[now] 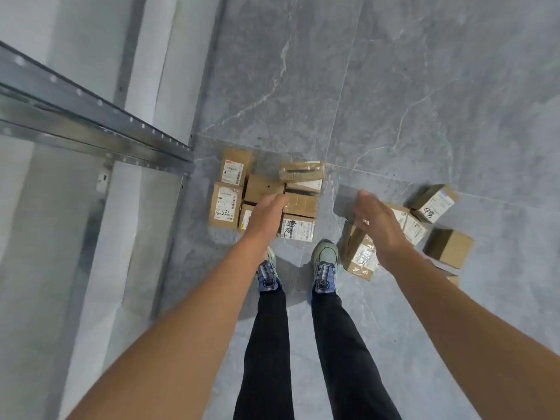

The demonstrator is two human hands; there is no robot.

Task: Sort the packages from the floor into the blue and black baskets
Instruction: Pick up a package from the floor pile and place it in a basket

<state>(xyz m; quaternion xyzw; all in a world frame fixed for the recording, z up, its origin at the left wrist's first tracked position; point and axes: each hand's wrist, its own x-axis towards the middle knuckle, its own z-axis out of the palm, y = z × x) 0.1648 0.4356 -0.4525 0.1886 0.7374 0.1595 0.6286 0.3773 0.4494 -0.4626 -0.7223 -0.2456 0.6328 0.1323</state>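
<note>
Several small brown cardboard packages with white labels lie on the grey tiled floor in front of my feet. One cluster (300,204) lies ahead on the left, and a looser group (433,204) is spread to the right. My left hand (266,215) reaches down over the left cluster, fingers straight, holding nothing. My right hand (378,222) hovers above a tilted package (360,257) by my right shoe, fingers relaxed and empty. No basket is in view.
A metal shelf rail (91,116) crosses the upper left beside a pale wall. My two shoes (325,268) stand just behind the packages. Bare grey floor tiles (394,86) stretch beyond the boxes.
</note>
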